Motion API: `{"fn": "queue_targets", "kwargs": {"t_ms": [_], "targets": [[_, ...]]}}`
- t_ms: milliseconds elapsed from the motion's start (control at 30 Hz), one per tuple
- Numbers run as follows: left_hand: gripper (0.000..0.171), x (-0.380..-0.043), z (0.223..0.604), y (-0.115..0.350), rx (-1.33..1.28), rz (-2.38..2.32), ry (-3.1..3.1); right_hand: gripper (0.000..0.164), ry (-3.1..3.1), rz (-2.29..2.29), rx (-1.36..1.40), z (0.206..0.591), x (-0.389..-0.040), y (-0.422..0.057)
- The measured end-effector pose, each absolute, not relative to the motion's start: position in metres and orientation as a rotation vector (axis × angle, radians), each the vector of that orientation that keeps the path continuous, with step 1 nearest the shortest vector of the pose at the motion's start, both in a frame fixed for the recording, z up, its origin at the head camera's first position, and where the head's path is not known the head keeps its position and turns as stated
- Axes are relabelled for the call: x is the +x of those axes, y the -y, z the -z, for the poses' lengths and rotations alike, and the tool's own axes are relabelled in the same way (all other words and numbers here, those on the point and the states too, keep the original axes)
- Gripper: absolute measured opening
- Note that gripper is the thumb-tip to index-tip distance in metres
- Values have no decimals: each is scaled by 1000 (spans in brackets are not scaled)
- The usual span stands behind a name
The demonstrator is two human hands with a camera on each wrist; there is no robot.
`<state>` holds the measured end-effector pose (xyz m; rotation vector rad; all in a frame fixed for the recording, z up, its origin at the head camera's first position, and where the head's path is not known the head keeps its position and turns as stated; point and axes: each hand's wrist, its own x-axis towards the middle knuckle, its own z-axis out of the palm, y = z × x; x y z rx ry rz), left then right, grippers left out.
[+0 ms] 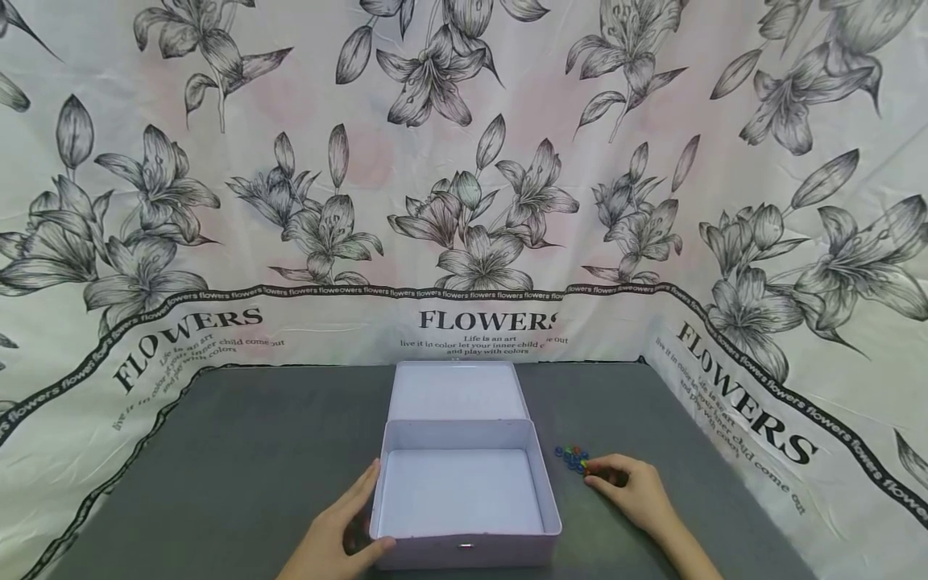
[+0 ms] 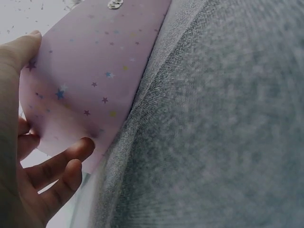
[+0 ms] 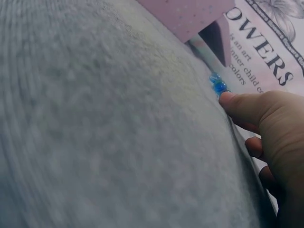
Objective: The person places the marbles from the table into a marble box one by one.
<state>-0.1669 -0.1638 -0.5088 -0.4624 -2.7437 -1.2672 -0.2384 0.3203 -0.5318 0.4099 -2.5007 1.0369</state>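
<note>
An open pale lilac box (image 1: 464, 550) stands in the middle, its hinged lid (image 1: 457, 391) tipped back and its white inside bare. My left hand (image 1: 337, 524) holds the box's near left corner, thumb at the front and fingers along the side. The left wrist view shows small stars on the box wall (image 2: 102, 61). Right of the box lies a small cluster of glass marbles (image 1: 569, 457), mostly blue with some orange and green. At its near edge my right hand (image 1: 638, 491) pinches a marble between thumb and forefinger; the fingertips partly hide it.
A dark grey cloth (image 1: 275, 451) covers the table on both sides of the box. White fabric with printed flowers and lettering (image 1: 486, 322) hangs behind and along both sides.
</note>
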Motion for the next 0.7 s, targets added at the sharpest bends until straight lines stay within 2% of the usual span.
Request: {"fn": "queue_targets", "kwargs": {"t_ms": [333,700], "targets": [[99,-165,501,164,-455,1295,2794,21,2441,-996,434,533,-237,-319],[98,-165,501,164,-437,1255,2816,19,2340,-1058,340,523,-237,-311]]}}
